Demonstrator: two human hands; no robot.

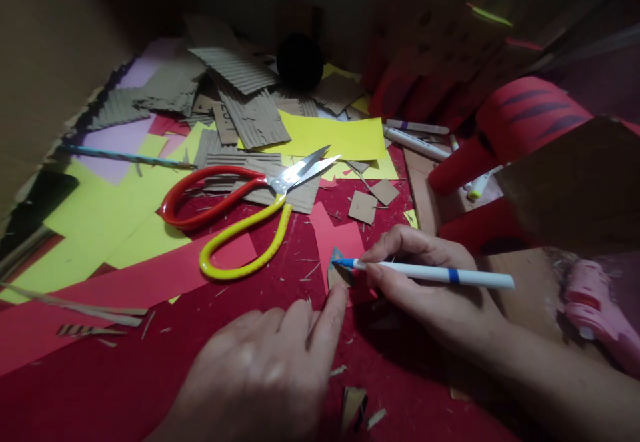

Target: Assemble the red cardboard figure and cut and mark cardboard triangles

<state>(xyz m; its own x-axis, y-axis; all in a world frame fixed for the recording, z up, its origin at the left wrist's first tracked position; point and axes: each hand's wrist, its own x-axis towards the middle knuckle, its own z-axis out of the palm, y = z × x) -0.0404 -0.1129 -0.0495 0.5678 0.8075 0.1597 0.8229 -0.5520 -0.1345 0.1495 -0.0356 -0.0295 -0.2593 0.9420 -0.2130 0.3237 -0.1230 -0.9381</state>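
My right hand (425, 269) is closed in a writing grip round a white felt-tip marker (465, 277) with a blue band. The marker's blue tip touches a small pointed cardboard piece (340, 275), which is partly coloured blue. With its index fingertip, my left hand (280, 355) presses on the near edge of this piece; its other fingers are curled in. Under the piece lies a red paper cutout (345, 237). Scissors (283, 185) with one red and one yellow handle rest just beyond my left hand, blades slightly apart.
Corrugated cardboard scraps (250, 102) and yellow paper (330, 135) pile up at the back. A red paper strip (125, 282) and a pencil (125, 156) lie left. Red paper tubes (530, 109), white markers (417, 142) and a pink glue gun (593, 302) are right. Small cardboard squares (363, 207) sit mid-table.
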